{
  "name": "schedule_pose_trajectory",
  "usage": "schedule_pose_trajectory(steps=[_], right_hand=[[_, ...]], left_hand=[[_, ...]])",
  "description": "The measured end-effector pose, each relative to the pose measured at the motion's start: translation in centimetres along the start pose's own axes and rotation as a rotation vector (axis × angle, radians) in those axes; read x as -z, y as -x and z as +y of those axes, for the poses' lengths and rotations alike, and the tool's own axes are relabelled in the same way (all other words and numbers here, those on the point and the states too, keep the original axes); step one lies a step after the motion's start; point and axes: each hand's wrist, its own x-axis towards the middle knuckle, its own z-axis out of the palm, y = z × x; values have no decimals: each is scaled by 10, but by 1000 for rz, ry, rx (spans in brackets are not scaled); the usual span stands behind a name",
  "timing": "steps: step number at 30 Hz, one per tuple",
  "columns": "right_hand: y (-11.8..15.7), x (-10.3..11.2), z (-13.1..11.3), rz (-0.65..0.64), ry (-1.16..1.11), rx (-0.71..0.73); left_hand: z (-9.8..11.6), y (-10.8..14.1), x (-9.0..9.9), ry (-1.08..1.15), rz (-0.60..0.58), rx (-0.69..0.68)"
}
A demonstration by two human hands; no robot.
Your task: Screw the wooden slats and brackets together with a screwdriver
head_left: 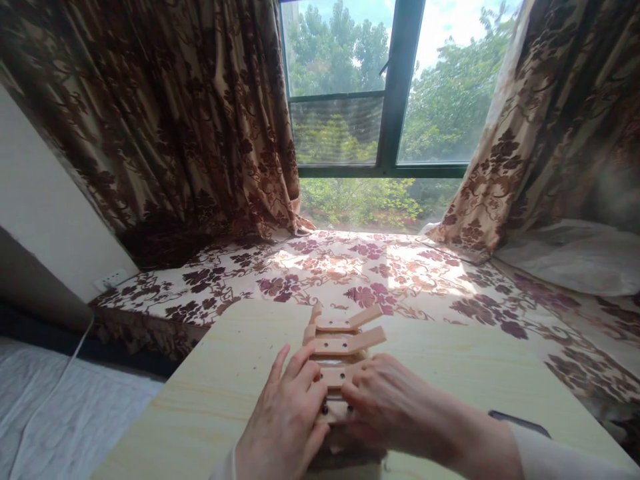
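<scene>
Hands meet over a light wooden assembly of flat slats joined by dark screws [345, 343], which lies near the middle of a pale wood-grain table [450, 360]. The left hand [287, 420] rests palm down on the near left side of the assembly, its fingers [300, 363] spread and laid loosely over the lowest slats, touching them rather than clenching them. The right hand [387, 407] comes in from the right, its fingers curled in against the near end of the assembly beside the dark screws; it seems to pinch or press a slat there, but the fingertips are hidden behind the knuckles, so a true grip cannot be told. Two upper slats stick out past both hands, angled up and to the right, untouched. A cream sleeve [550, 457] covers the right forearm at the lower right corner.

Just beside that sleeve, on the table's right side, lies a flat dark object [520, 423], too thin in this view to identify. Beyond the table spreads a cream cloth printed with maroon flowers [350, 267], sunlit in the middle. Brown and beige flowered curtains [175, 120] hang at both sides of a dark-framed window [397, 87] with green trees behind it. A white cable [65, 373] trails down at the left from a wall socket [113, 279].
</scene>
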Motion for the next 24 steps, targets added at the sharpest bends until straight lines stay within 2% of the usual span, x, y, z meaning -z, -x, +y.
schedule_pose_trajectory(steps=[3,11,14,20,24], right_hand=[[-3,-3,4,-59,36,-43],[0,-15,14,-65,74,29],[1,-14,12,-74,85,6],[0,-6,5,-155,81,-36],[0,-7,4,-161,85,-48]], left_hand=[[3,-2,0,17,4,9],[6,-6,4,121,-54,18],[6,-6,7,152,-102,43],[6,-7,7,104,-116,16],[8,-8,9,103,-157,53]])
